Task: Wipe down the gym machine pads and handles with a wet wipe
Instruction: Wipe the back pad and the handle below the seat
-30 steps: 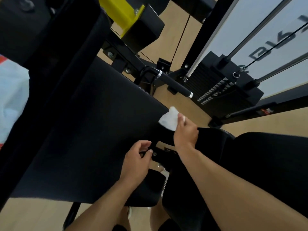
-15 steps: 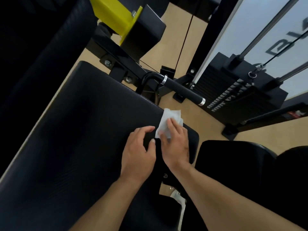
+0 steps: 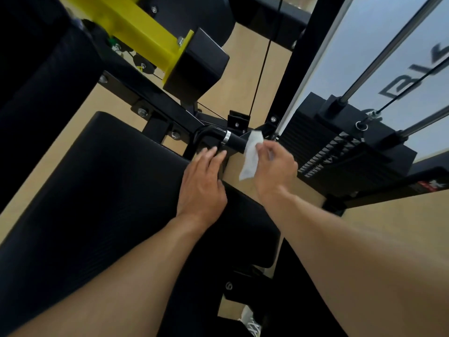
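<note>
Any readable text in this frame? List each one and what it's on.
Large dark letters on the white shroud panel behind the weight stack: cut off by the frame edge and seen at an angle, roughly "BI"; the full word is not readable.
Red label on the black frame at right: too small and blurred to read.
No text visible on the wet wipe, handle or seat pad.

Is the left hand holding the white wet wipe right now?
No, the white wet wipe is pinched in the right hand at the black handle, while the left hand rests flat on the black seat pad.
</note>
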A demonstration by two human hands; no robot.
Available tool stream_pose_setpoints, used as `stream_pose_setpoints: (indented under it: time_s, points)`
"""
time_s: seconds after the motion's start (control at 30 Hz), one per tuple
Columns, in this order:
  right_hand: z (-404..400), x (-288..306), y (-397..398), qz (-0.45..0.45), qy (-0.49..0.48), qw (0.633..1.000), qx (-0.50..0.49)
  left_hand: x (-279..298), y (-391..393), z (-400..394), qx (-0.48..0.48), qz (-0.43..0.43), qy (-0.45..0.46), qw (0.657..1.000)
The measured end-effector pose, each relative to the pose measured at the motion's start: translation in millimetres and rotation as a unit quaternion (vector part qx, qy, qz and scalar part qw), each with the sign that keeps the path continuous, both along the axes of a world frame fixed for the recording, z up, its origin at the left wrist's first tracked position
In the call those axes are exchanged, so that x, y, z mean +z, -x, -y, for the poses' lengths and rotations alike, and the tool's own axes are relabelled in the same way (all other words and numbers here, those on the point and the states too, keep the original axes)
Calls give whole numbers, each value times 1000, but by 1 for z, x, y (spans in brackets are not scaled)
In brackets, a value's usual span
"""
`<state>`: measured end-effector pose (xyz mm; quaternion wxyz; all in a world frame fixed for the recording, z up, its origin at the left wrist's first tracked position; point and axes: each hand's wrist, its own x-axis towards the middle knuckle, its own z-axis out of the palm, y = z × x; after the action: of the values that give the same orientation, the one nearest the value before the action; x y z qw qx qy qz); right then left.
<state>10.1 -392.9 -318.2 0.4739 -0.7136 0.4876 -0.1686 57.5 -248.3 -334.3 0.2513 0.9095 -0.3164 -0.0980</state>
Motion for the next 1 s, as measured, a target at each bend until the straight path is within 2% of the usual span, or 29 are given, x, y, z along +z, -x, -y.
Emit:
stream_pose_setpoints:
  time_s: [0.07,0.13,0.23,0.33,0.47,0.63,0.73,0.83,1.0]
  points:
    - [15,10,-15,-8,40,998,45,0,-15,8,-29,42,-16,999]
    - [24,10,-25,-52,55,987,145,-1,-26,13,-54,78,-27,995]
    - [29,-5,-33,-134,79,942,296,-11,-42,13,-79,123,-70,987]
    - [38,-18,-42,-136,109,921,348,-20,-48,11,-93,161,-134,973]
    - [45,-29,-56,-138,148,872,446,-24,-44,15,-83,177,-166,967]
    - [50,-38,-51,-123,207,849,470,-22,-44,16,-80,182,-177,964]
    - [64,-47,-27,-149,241,841,461,-21,-43,16,-80,187,-180,962]
    - [66,-51,-23,-158,238,847,449,-22,-44,16,-84,194,-187,959]
    - [38,-39,-55,-94,209,873,431,-22,-44,15,-87,197,-194,957]
